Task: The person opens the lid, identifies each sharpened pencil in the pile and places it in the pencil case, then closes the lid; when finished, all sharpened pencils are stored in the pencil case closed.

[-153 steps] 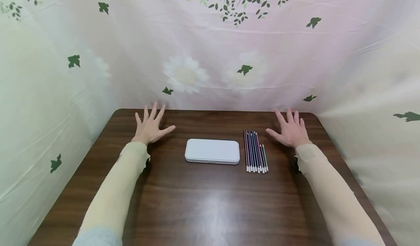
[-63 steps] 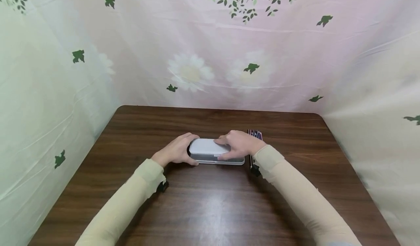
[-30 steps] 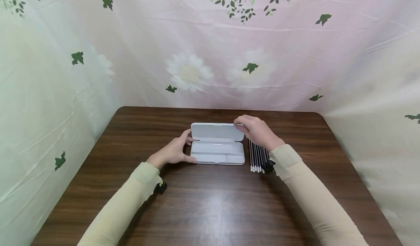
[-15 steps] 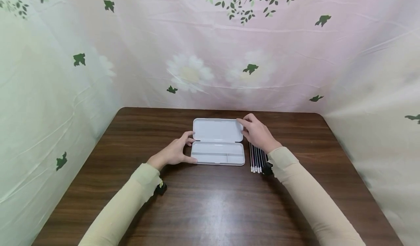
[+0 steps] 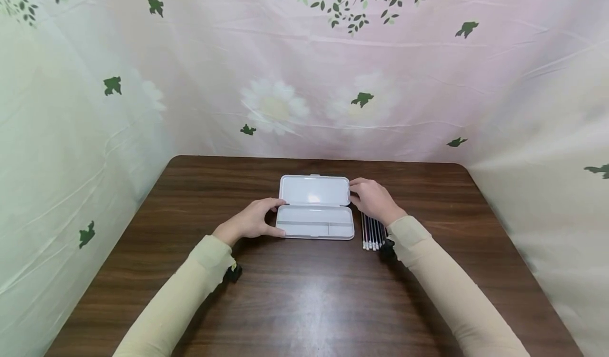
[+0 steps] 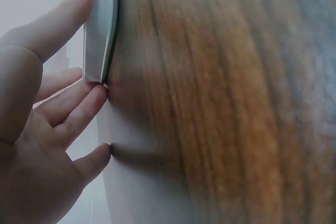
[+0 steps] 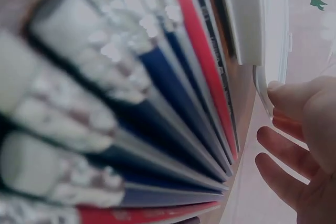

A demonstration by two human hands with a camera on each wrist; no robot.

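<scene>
A white pencil case lies unfolded on the table, its lid laid back on the far side. Inside the base are divided compartments holding nothing. My left hand holds the base's left end, thumb at the front corner and fingers at the rear; in the left wrist view the thumb presses on the case wall. At the lid's right edge, my right hand has thumb and index finger on the rim, the other fingers loose in the right wrist view. Several pencils lie beside the case, partly under the right wrist.
The brown wooden table ends at a patterned cloth hung along the back and both sides. Pencil erasers point towards the near side, close under the right wrist camera.
The closed case was opened, its lid swung up and back. Both hands came in from the table's far sides. Lately the lid tipped further back while the right hand came slightly nearer.
</scene>
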